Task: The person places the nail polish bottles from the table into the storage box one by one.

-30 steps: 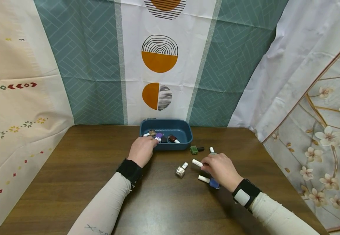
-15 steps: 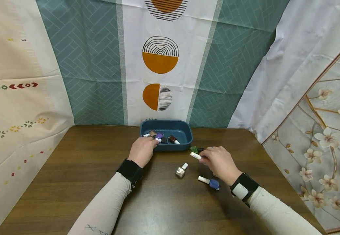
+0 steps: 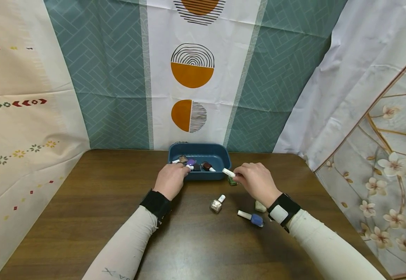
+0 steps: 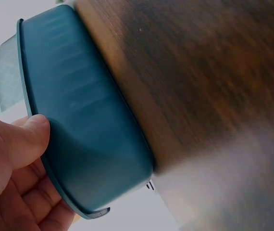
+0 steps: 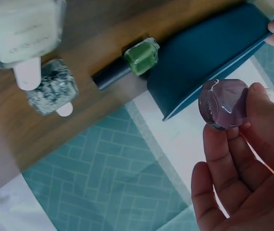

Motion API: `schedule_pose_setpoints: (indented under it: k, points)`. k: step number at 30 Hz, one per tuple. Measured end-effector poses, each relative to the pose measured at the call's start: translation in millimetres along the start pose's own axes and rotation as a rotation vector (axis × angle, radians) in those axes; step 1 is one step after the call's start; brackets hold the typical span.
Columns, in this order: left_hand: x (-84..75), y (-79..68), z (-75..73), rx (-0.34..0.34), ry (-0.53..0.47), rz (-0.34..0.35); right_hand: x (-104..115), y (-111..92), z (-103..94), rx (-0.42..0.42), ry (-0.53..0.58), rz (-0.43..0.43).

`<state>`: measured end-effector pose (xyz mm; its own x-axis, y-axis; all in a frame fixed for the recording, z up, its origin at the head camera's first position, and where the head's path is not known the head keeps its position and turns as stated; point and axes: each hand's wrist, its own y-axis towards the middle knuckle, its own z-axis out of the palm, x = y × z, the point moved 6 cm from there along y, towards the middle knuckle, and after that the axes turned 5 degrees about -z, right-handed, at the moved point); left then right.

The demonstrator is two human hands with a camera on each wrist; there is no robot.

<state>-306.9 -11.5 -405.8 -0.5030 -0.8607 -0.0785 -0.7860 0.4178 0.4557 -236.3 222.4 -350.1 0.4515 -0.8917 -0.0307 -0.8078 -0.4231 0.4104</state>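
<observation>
head view: two hands of mine are at work over one wooden table (image 3: 101, 217). my right hand (image 3: 257, 181) pinches one bottle, a translucent mauve bottle (image 5: 223, 103), between thumb and fingers; its one white cap (image 3: 228, 172) sticks out towards the bin. i have it raised off the tabletop, near the right end of one blue bin (image 3: 208, 177); whether the cap overhangs the rim i cannot tell. my left hand (image 3: 170, 181) grips that bin at its near left part, thumb against the outer wall and fingers over the rim.

inside the bin i count at least four bottles: one glittery brown bottle (image 3: 183, 159), one purple bottle (image 3: 190, 162), one dark bottle (image 3: 197, 167) and one dark red bottle (image 3: 206, 165). my left hand may cover more.

five others lie on the table, counted across head and right wrist views: one green bottle (image 5: 143, 56) just beside the bin, one speckled bottle (image 5: 53, 88) past its black cap, one silver glitter bottle (image 3: 216, 206), one blue bottle (image 3: 257, 220), and one cream bottle (image 3: 260, 206) partly hidden by my right wrist. two black wristbands (image 3: 155, 204) circle my wrists, one on each.
</observation>
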Motion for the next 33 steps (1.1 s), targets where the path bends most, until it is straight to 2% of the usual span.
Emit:
schedule_pose_setpoints:
  k: [7,15,23,33]
  points:
    - [-0.5,-0.4,0.8,-0.013,-0.016,0.004,2,14,0.9,-0.005,0.004,0.0]
    - [0.8,-1.0,1.8,0.011,-0.007,-0.011,2,35,4.9,0.012,-0.009,0.015]
    - [0.3,-1.1,-0.7,-0.014,-0.024,0.004,2,48,12.3,0.01,-0.023,0.039]
    - [0.5,0.3,-0.5,0.015,-0.025,-0.011,1,63,19.8,0.026,-0.018,0.064]
